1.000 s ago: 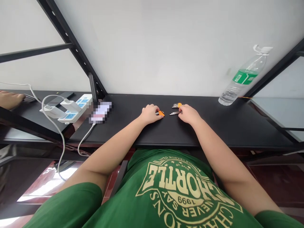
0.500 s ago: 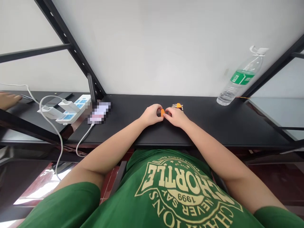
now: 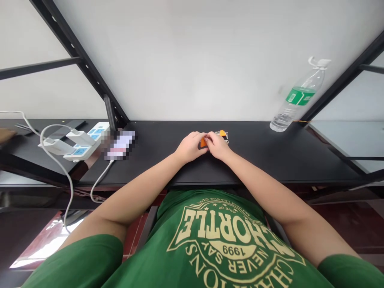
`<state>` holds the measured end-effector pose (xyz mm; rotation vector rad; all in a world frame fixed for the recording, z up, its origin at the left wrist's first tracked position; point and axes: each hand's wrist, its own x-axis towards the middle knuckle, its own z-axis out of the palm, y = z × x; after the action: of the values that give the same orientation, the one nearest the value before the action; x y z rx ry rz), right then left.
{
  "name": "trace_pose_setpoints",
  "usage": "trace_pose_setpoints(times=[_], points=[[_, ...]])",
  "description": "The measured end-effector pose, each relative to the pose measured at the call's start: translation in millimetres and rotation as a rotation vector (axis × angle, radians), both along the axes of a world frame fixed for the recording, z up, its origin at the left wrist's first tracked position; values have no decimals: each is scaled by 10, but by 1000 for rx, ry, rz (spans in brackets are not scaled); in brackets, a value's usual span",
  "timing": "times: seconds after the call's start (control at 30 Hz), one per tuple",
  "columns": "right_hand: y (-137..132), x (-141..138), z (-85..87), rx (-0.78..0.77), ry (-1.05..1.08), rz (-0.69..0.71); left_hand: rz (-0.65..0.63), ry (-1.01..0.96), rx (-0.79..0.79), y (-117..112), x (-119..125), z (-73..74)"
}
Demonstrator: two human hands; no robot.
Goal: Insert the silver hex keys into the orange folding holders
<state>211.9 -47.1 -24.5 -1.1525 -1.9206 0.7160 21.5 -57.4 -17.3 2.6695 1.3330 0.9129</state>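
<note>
Over the black desk, my left hand (image 3: 191,147) has its fingers curled round the orange holder of a hex key set (image 3: 203,143). From the other side my right hand (image 3: 218,145) closes its thumb and fingertips on the same set. Most of its keys are hidden behind my fingers. Just beyond my right hand lies a second hex key set (image 3: 222,133), with an orange holder and bent metal keys.
Left of my arms lie a phone (image 3: 121,145) on a white cable and a white power strip (image 3: 88,142) with chargers plugged in. A clear water bottle (image 3: 297,100) stands at the back right. Black metal posts (image 3: 87,68) frame the desk (image 3: 270,160).
My right fingers have moved in over the orange holder, and both hands are closer together. The view has shifted slightly. Another person's hand at the left edge has drawn back.
</note>
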Motion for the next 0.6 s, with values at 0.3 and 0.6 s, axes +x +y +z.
trace_pose_setpoints(times=[0.3, 0.6], points=[[62, 12, -57, -92, 166, -43, 83, 206, 128, -22, 47, -12], [34, -14, -15, -338, 351, 59, 136, 277, 153, -50, 63, -5]])
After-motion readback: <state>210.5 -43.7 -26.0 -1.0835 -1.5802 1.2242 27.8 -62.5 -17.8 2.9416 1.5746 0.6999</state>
